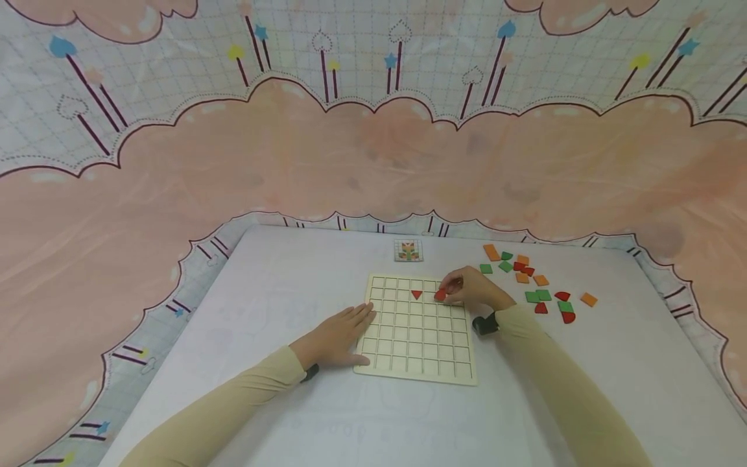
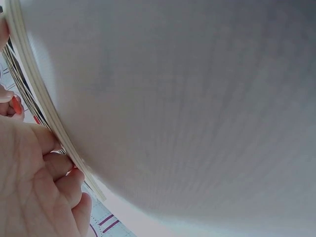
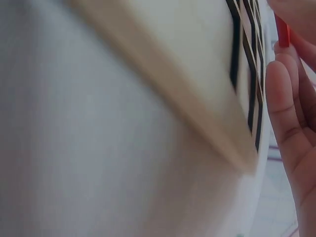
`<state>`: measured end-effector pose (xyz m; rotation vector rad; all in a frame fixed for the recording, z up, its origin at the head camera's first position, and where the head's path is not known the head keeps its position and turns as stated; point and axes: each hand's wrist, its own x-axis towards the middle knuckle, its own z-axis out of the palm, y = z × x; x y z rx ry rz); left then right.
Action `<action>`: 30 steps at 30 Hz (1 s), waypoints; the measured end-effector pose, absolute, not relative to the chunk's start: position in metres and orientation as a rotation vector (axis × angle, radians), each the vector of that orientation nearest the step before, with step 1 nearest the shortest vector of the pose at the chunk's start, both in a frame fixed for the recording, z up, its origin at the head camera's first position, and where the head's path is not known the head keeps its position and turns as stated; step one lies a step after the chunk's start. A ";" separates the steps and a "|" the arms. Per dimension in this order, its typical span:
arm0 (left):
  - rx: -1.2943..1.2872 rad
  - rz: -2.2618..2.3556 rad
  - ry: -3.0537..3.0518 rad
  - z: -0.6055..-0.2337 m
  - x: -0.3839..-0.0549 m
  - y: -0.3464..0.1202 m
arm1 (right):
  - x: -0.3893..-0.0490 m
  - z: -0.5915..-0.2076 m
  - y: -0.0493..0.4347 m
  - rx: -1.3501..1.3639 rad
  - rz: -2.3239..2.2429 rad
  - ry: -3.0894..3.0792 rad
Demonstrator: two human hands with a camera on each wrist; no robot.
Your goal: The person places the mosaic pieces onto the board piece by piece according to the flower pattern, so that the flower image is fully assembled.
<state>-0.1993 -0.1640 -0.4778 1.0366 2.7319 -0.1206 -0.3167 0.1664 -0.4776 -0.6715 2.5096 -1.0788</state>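
Note:
A square wooden grid board (image 1: pixel 417 344) lies on the white table. My left hand (image 1: pixel 338 337) rests along its left edge, fingers straight and spread, thumb near the lower left corner. Over the upper right of the board, my right hand (image 1: pixel 471 287) pinches a red piece with a rounded edge (image 1: pixel 440 296) between thumb and fingers. The same red piece (image 3: pixel 283 32) shows between the fingertips in the right wrist view. A red triangular piece (image 1: pixel 416 294) sits in an upper row of the grid, to the left of the right hand.
Behind the board lies a small pattern card (image 1: pixel 408 251) with a coloured figure on a grid. Several loose orange, green and red pieces, such as an orange square (image 1: pixel 589 299) and a green square (image 1: pixel 486 268), are scattered to the right. A patterned cloth (image 1: pixel 373 162) hangs behind the table.

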 end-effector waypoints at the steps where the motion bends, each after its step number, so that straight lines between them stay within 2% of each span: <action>1: 1.038 -0.119 2.733 -0.478 -0.199 -0.164 | -0.317 -0.478 0.164 -0.672 -1.082 2.504; 30: 1.053 -0.130 2.736 -0.480 -0.199 -0.166 | -0.321 -0.474 0.141 -0.749 -0.887 2.544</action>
